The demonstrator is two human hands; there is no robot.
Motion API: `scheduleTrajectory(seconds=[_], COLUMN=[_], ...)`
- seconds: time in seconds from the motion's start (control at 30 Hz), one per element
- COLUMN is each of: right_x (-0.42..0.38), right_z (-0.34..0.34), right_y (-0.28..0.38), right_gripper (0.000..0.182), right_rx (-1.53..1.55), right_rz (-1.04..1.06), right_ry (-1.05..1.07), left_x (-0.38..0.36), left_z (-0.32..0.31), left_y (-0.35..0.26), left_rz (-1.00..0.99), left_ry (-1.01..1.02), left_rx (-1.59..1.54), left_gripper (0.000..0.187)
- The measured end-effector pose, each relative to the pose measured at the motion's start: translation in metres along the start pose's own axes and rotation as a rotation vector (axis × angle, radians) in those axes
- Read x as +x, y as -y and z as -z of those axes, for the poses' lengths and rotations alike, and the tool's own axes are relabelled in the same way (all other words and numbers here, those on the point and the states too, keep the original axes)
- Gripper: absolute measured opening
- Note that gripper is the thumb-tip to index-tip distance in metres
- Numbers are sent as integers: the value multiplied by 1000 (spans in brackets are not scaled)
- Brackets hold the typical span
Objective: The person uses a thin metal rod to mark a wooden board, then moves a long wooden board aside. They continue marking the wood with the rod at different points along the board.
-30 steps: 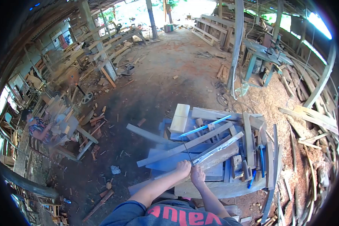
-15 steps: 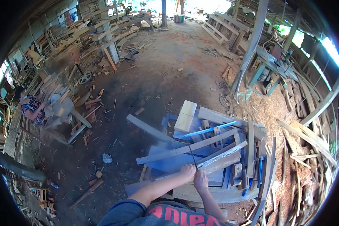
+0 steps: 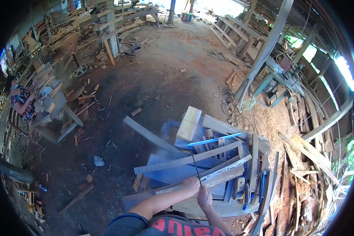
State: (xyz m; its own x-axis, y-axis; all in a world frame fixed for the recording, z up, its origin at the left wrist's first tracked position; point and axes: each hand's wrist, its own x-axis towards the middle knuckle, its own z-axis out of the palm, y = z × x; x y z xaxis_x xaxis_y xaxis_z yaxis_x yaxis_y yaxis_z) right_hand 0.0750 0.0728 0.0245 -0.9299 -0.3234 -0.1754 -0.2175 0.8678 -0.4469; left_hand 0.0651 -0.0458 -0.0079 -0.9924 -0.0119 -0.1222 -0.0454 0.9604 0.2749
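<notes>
At the lower centre of the frame, a thin dark rod is clamped in the grip of the right hand and slanted across a marked wooden strip; the left hand is curled just beside, but what its grip encloses cannot be told.

Tool across plank, slat behind plank, ruler beyond slat

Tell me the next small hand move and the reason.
Probably ease the thin dark tool slightly forward: the right hand grips its near end, the left hand is close beside, and the tool's far end appears to cross the marked wooden strip.
</notes>
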Motion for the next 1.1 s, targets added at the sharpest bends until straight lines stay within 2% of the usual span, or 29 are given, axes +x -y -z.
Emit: scheduleTrajectory(seconds=[0.1,0.17,0.2,0.27,0.3,0.33,0.47,0.57,0.6,0.7,0.77,0.87,1.1], right_x=[-52,-63,-67,-42,-22,-5,-1,-35,-47,-41,-14,5,-6], right_z=[6,9,12,0,-7,-8,-1,-4,-3,-2,-4,0,-10], right_y=[-30,-36,-37,-39,-31,-21,-11,-40,-45,-44,-34,-20,-27], right_gripper=[20,20,20,21,21,21,22,20,21,21,22,23,27], right_rx=[0,-6,-14,31,39,49,81,109,114,118,95,83,70], right_rz=[-14,-59,-111,185,132,77,42,90,57,7,66,61,-12], right_ry=[39,79,110,-23,-31,-35,41,9,12,32,27,32,50], left_x=[-1,0,-2,-1,-3,-6,-14,-7,-5,-7,-6,-5,0], left_z=[4,-7,-1,-3,-3,10,14,-15,-14,-8,2,-2,3], left_y=[2,-2,-3,-1,0,-1,-1,5,4,3,0,5,5], left_rz=[25,15,33,21,9,-2,-35,-48,-44,-37,36,9,15], left_ry=[30,-97,-93,-101,-99,9,23,-231,-235,-190,7,11,104], left_rx=[-4,165,108,117,121,92,124,228,226,169,78,92,11], left_gripper=[26,24,23,24,24,24,26,22,22,22,24,24,28])
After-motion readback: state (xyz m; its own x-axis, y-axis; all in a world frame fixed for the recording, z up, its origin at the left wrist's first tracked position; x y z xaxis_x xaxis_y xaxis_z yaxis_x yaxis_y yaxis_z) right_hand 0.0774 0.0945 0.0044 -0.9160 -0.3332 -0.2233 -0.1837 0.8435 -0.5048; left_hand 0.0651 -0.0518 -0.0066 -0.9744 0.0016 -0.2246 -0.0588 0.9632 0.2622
